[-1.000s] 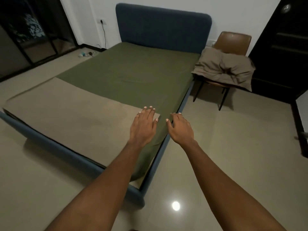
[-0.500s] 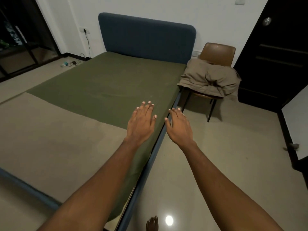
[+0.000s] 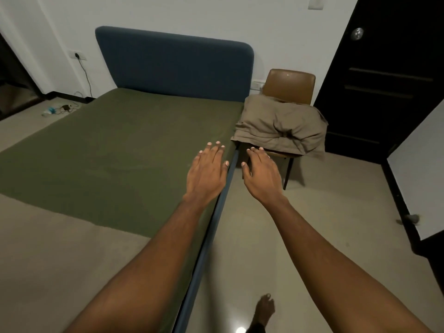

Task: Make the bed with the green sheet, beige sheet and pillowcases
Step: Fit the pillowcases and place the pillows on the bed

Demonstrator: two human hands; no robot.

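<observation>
The green sheet [image 3: 115, 145] lies flat over the mattress up to the blue headboard [image 3: 173, 63]. A beige sheet [image 3: 48, 255] covers the foot half of the bed at lower left. A pile of beige fabric [image 3: 281, 126] sits on the brown chair [image 3: 289, 84] beside the bed. My left hand [image 3: 206, 174] hovers with straight fingers over the green sheet's right edge. My right hand [image 3: 262, 174] is held out flat over the floor, just short of the chair. Neither hand holds anything.
The blue bed frame rail [image 3: 211, 236] runs between my arms. A dark door [image 3: 389, 80] stands at the right. A cable and small items [image 3: 60, 109] lie on the floor at far left. My bare foot [image 3: 264, 311] is on the tiled floor beside the bed.
I have walked along the bed's right side toward the headboard. Both hands left the beige sheet's corner and now reach out nearer the chair, still empty.
</observation>
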